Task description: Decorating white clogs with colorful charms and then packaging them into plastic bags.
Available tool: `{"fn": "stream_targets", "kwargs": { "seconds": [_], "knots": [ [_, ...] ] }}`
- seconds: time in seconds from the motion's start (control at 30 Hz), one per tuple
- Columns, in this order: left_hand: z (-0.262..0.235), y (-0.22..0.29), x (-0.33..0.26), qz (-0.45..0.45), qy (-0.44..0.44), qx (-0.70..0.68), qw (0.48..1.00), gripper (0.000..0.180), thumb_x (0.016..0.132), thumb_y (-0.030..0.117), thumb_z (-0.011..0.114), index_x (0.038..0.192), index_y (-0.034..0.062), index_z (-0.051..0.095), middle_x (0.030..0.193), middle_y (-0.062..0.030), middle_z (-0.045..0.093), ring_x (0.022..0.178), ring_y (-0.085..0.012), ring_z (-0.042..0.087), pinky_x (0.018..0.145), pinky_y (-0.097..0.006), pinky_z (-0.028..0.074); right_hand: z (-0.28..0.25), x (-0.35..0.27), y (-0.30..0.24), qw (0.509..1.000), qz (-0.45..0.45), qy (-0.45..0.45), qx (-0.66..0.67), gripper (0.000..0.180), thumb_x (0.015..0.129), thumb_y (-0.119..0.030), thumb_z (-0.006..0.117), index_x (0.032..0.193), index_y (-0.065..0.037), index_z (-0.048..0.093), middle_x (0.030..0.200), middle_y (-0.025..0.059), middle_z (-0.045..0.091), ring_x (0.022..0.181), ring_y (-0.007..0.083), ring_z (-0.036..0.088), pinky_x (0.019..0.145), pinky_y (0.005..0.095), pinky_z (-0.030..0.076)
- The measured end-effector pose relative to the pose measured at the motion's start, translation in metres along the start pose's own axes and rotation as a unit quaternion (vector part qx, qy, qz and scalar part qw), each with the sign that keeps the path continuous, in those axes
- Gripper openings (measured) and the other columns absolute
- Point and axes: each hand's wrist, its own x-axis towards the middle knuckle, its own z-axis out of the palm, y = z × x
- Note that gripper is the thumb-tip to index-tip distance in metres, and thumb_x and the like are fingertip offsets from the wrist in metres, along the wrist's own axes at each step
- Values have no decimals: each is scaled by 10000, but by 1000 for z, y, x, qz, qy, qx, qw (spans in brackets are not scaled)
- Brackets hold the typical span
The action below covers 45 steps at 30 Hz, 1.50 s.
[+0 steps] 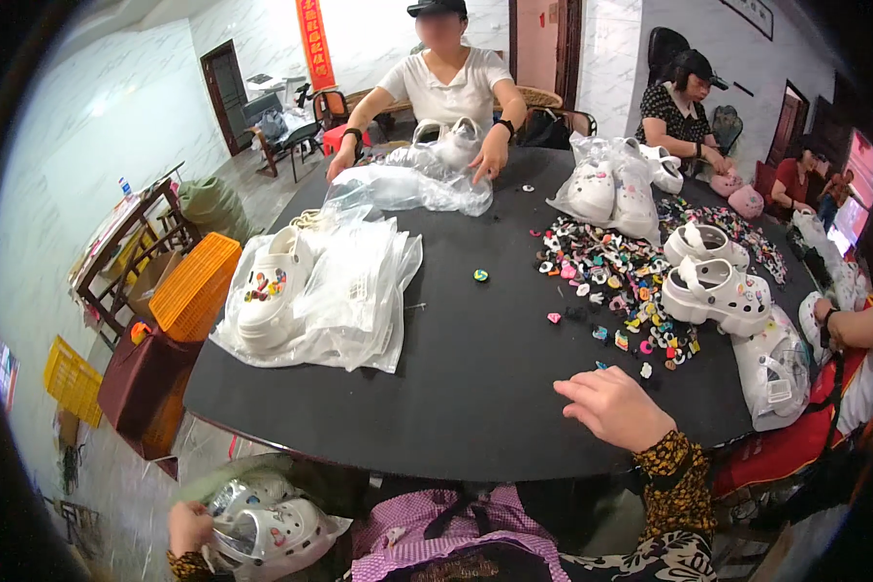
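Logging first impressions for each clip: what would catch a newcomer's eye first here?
Probably the heap of small colourful shoe charms spread over the right of the round black table, beside chunky white clog shoes. At the left lies a stack of clear plastic bags. The right hand rests on the table's near edge; the left hand holds a bagged white clog below it.
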Motion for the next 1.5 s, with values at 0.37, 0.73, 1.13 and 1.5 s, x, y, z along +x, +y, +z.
{"fn": "stream_targets", "kwargs": {
  "seconds": [0.37, 0.73, 1.13, 1.5],
  "knots": [
    [-227, 87, -31, 93, 147, -169, 970, 140, 730, -34, 446, 768, -25, 580, 671, -10, 557, 629, -69, 497, 594, -235, 407, -10, -6, 3, 999, -6, 46, 3, 326, 781, -144, 695, 1079, -43, 612, 957, 84, 626, 863, 255, 597, 765, 361, 442],
    [-231, 228, 57, 406, 264, -295, 824, 139, 765, 22, 575, 885, -39, 608, 970, -92, 586, 856, -149, 558, 750, -250, 474, -22, -15, -8, 997, 2, 72, 10, 307, 782, -117, 689, 1069, -40, 614, 939, 91, 627, 869, 261, 603, 769, 368, 447],
    [-78, 468, 84, 257, -153, -654, 695, 77, 818, 100, 613, 829, 26, 630, 670, -4, 551, 546, -109, 523, 533, -252, 459, -29, -23, -4, 993, 44, 105, 37, 284, 800, -143, 680, 1058, -40, 628, 1016, 109, 632, 929, 274, 607, 798, 372, 465],
    [17, 510, -17, 308, -385, -608, 623, 371, 862, 81, 581, 1201, -11, 463, 839, -144, 648, 624, -171, 605, 569, -303, 511, -19, -40, 20, 983, 111, 140, 36, 302, 810, -123, 681, 1089, -26, 616, 1074, 149, 608, 980, 318, 599, 850, 384, 487]
  ]
}}
